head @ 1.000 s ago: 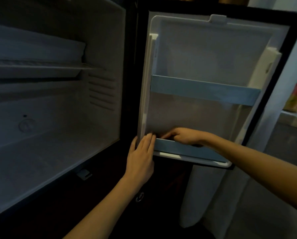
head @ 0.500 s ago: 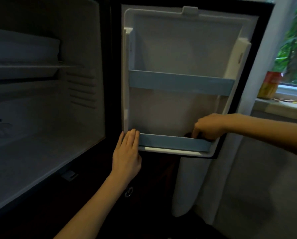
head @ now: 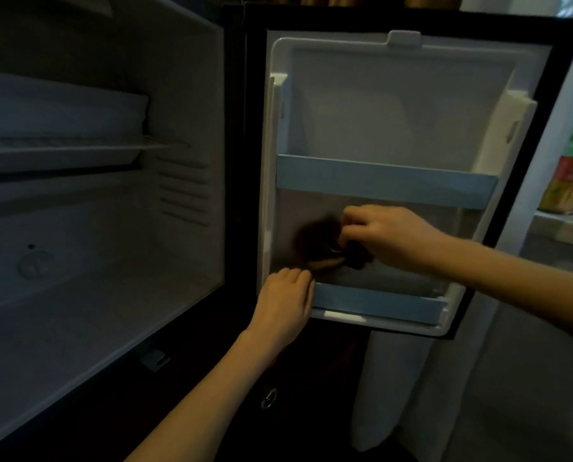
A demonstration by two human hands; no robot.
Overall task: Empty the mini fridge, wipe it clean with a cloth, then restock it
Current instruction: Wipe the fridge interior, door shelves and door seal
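Right hand (head: 391, 238) clutches a dark cloth (head: 315, 238) on the fridge door (head: 395, 111), left hand (head: 285, 301) grips its corner; can (head: 566, 185) label blurred.

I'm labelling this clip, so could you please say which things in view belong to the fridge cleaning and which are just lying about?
In use: dark cloth, gripped by the right hand; fridge door, held at its corner by the left hand.
Lying about: orange container on the windowsill; white fabric below the door.

dark cloth (head: 318, 240) against open mini fridge door (head: 395, 105) lining.
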